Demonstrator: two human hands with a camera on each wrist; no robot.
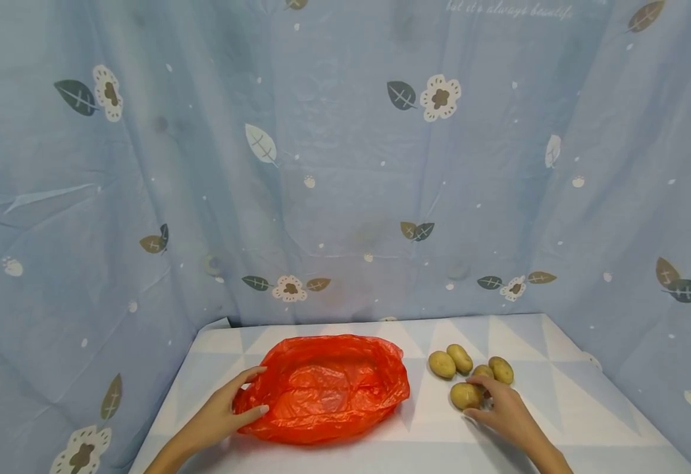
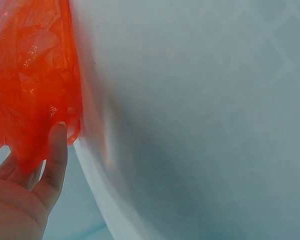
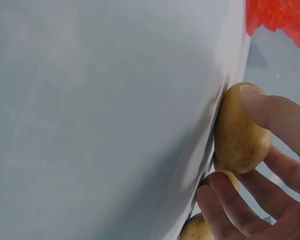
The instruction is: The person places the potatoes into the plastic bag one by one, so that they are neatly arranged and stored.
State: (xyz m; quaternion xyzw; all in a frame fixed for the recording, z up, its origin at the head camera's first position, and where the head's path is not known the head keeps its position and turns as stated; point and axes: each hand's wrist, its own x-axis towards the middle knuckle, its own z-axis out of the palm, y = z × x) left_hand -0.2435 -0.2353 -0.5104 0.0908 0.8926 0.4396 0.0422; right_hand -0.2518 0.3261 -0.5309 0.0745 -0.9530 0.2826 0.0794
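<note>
A red plastic bag (image 1: 328, 388) lies with its mouth spread wide at the middle left of the table. At the bag's left side, my left hand (image 1: 230, 401) holds its edge, thumb in front and fingers behind; the left wrist view shows the red film (image 2: 37, 100) between them. Over on the right, my right hand (image 1: 502, 411) grips the nearest potato (image 1: 466, 396), with the thumb on one side and fingers on the other. That potato (image 3: 242, 130) sits low by the tabletop in the right wrist view. Several other tan potatoes (image 1: 442, 364) lie just behind it.
A pale cloth with triangles covers the table (image 1: 559, 408). Blue curtains (image 1: 345, 197) printed with leaves and flowers hang behind the table and along both sides. The bag stands to the left of the potatoes, with a strip of tablecloth between.
</note>
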